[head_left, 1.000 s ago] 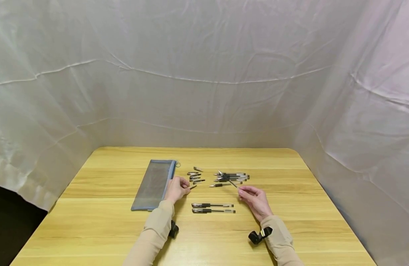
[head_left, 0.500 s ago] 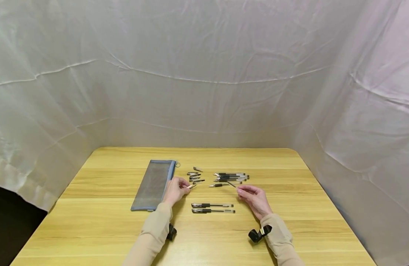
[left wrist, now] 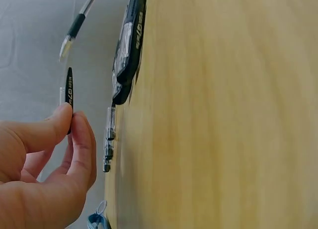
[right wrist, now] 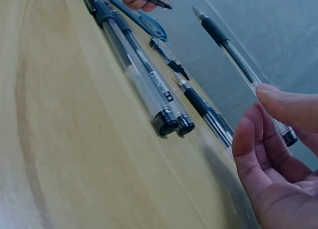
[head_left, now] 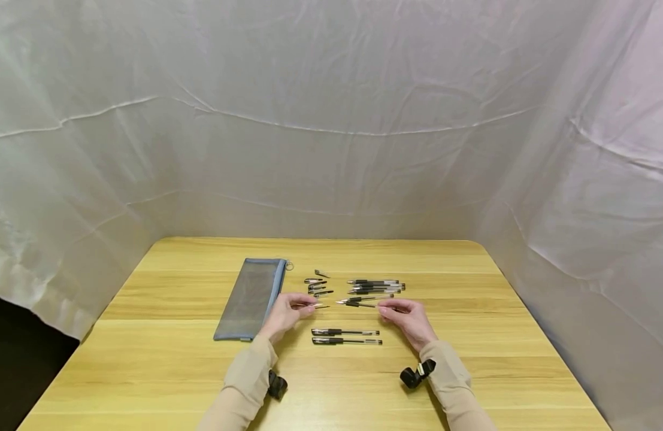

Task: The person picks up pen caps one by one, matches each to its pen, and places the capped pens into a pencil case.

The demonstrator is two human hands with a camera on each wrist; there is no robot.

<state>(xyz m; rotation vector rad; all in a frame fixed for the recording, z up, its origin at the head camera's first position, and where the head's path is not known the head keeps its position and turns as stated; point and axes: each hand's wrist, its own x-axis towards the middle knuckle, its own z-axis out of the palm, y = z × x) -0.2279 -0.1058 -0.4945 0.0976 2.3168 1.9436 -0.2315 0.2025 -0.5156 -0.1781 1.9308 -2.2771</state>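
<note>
Between thumb and fingers, my left hand pinches a black-clipped pen cap, raised off the table. My right hand holds an uncapped gel pen near its rear end, its black grip and metal tip turned toward the cap. Cap and tip face each other with a small gap between them. Nearer the person lie two capped gel pens, side by side. Several loose caps are scattered beyond the left hand, and several uncapped pens lie in a group beyond the right.
A grey mesh zip pouch with blue edging lies flat left of the caps, close to the left forearm. The wooden table meets pale hanging cloth at the back and sides.
My right hand has swung the pen from a slant away from the person to nearly level, tip pointing left. The left hand has turned the cap slightly toward the pen.
</note>
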